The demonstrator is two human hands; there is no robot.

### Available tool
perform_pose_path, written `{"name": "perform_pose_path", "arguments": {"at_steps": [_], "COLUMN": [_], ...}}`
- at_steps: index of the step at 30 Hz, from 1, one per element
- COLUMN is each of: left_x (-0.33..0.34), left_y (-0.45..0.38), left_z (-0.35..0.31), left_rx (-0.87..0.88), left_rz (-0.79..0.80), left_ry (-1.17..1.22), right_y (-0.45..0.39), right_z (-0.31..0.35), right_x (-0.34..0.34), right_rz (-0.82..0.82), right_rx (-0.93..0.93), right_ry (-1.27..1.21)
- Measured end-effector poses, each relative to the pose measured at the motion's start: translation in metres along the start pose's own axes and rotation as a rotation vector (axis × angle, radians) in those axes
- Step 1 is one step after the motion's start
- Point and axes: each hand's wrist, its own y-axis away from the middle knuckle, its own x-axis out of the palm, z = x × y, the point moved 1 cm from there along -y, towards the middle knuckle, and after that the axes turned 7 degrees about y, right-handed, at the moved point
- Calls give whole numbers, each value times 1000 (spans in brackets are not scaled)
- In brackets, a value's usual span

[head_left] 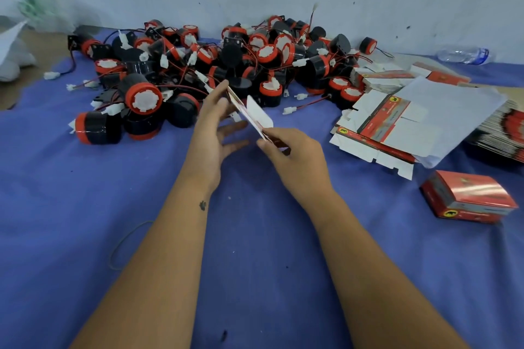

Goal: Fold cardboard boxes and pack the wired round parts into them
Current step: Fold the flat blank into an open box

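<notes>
A flat unfolded cardboard box point(256, 115), white inside with red print, is held on edge above the blue cloth in the middle. My right hand point(295, 159) pinches its near end. My left hand point(217, 125) touches its far end with straight spread fingers. Behind them lies a big pile of black and red wired round parts point(215, 65) with white connectors. A folded red box point(467, 197) lies at the right.
Flat box blanks point(382, 125) lie stacked on white paper at the right, with a further stack point(502, 133) at the right edge. A plastic bottle point(465, 55) lies by the wall. The blue cloth point(255, 235) covers the table. A rubber band point(124, 244) lies at the left.
</notes>
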Motion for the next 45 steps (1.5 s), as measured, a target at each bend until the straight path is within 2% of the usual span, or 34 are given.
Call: {"name": "perform_pose_path", "arguments": {"at_steps": [5, 8, 12, 14, 16, 20, 24, 27, 29, 33, 36, 39, 42, 45], "left_x": [3, -1, -2, -1, 2, 7, 15, 20, 22, 23, 19, 20, 23, 24], "left_y": [3, 5, 4, 5, 9, 11, 13, 16, 16, 16, 16, 16, 16, 15], "left_z": [-2, -2, -3, -2, -1, 3, 4, 7, 9, 10, 9, 9, 9, 5], "left_rx": [206, 301, 303, 348, 393, 442, 543, 515, 483, 399, 386, 410, 453, 400], "left_rz": [-9, -9, -20, 14, 48, 12, 94, 211, 304, 395, 392, 405, 324, 155], "left_ry": [-179, -213, -153, -194, -258, -479, -743, -889, -949, -885, -782, -803, -765, -485], "right_y": [-2, -1, -3, -4, -4, -3, -5, -9, -10, -11, -11, -10, -10, -12], "right_z": [2, 0, -2, -1, -1, -3, -7, -13, -15, -16, -16, -15, -13, -7], "right_x": [-8, -12, -16, -15, -13, -11, -14, -19, -21, -21, -18, -18, -21, -21], "right_rz": [81, 176, 179, 100, -46, -255, -427, -532, -582, -594, -555, -552, -524, -351], "right_rx": [170, 175, 217, 211, 194, 227, 331, 443, 530, 653, 683, 710, 670, 542], "right_ry": [-384, -461, -513, -476, -337, -172, -182, -244, -384, -661, -746, -798, -855, -971]}}
